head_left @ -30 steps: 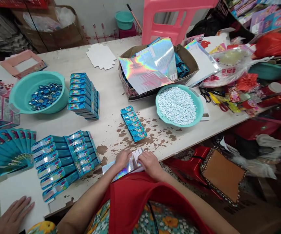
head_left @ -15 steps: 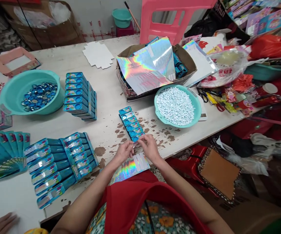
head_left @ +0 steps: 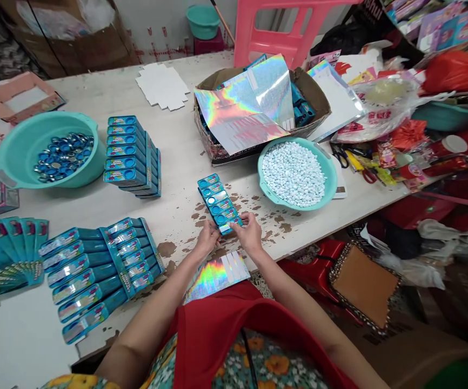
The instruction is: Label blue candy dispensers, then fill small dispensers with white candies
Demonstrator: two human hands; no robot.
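Observation:
A short row of blue plastic cases [head_left: 220,206] with round wells lies in front of me. Across the nearest case is a small silver strip [head_left: 225,228], which looks like a sticker. My left hand [head_left: 207,239] is closed at the left end of that case. At its right end is my right hand [head_left: 251,233], thumb on top and fingers curled round the side. The fingertips partly hide the case and the strip's ends. Below my hands, against the red apron, rests a rainbow-shiny sticker sheet [head_left: 218,276] with pale strips on it.
Stacked blue cases [head_left: 126,154] and banded ones [head_left: 92,270] stand left. A turquoise basin [head_left: 9,156] holds blue-silver discs; another basin [head_left: 263,186] holds white pellets. Behind is a cardboard box [head_left: 213,156] under a shiny sheet [head_left: 254,108]. Scissors [head_left: 341,154] and wrappers lie right.
The silver strip, held between both hands over the nearest case, now lies on it. My hands have spread slightly to its two ends. Another person's hand at lower left has gone from view.

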